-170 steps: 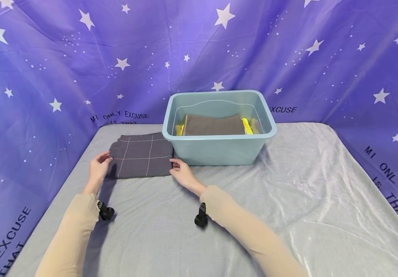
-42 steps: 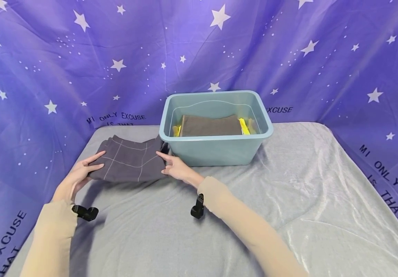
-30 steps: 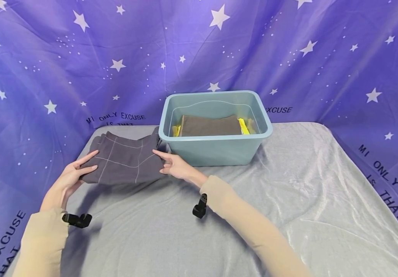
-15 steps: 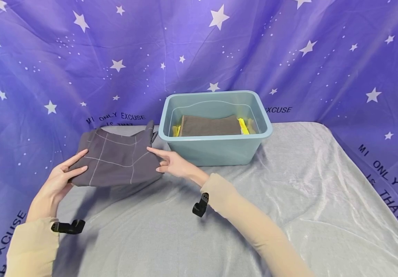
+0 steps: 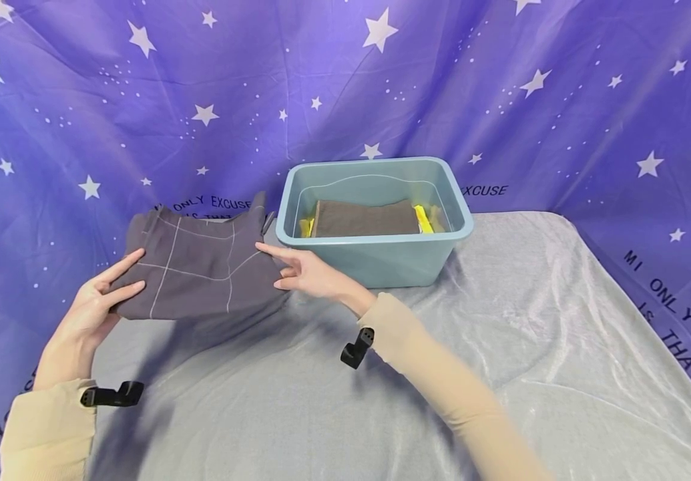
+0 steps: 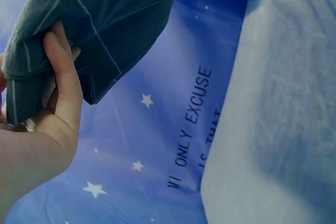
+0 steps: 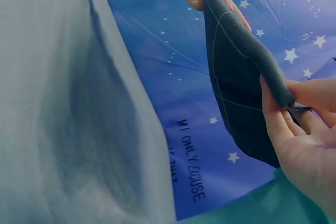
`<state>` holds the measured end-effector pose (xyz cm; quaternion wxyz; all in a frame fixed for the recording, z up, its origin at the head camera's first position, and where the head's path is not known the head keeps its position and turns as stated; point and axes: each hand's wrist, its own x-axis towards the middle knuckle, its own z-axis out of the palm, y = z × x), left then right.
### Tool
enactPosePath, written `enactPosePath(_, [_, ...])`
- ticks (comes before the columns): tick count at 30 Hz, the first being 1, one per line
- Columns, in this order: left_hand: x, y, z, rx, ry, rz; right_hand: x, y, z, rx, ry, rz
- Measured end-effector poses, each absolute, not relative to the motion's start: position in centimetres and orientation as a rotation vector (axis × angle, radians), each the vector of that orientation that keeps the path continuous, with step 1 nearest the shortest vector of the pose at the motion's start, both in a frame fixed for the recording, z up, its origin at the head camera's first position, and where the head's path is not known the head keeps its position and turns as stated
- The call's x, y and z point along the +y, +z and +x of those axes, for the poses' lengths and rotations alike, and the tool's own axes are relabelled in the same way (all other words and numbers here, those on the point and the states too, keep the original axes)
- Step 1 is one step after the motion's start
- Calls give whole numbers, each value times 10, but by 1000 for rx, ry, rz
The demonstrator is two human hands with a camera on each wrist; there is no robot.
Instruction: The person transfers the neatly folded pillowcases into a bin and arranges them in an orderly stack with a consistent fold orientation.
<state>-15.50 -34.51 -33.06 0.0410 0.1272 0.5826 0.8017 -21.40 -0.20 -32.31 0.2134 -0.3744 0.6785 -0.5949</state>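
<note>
A folded dark grey cloth with a thin white grid (image 5: 195, 267) is held up between both hands at the left of the head view, sagging a little in the middle. My left hand (image 5: 89, 310) grips its left end, and the left wrist view shows those fingers (image 6: 65, 72) curled under the fabric. At the cloth's right end my right hand (image 5: 315, 274) pinches the folded layers, with thumb and fingers on opposite faces in the right wrist view. Close to the right hand stands a blue-grey plastic bin (image 5: 375, 260).
Inside the bin lie a folded brown cloth (image 5: 366, 219) and yellow packaging (image 5: 423, 219) at its sides. A grey velvety cover (image 5: 501, 321) spreads over the table. Purple star-print curtains (image 5: 345, 80) hang behind and at both sides.
Both hands have taken the grid cloth from flat on the table up and to the left. Its left end has travelled farther, and it looks larger in view. The bin stays put.
</note>
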Motion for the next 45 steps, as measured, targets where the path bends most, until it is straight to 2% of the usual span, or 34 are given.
enactPosePath(17, [-311,-307,-163,1762,2466,551,36,-292,-214,1937,-1631,-1087])
enactPosePath(39, [-245,-291,-201,1766,2433,611,102,-299,-238,1978,-1746,-1153])
enactPosePath(45, [-230,-290,-212,1775,2387,623,121,-296,-238,2014,-1771,-1083])
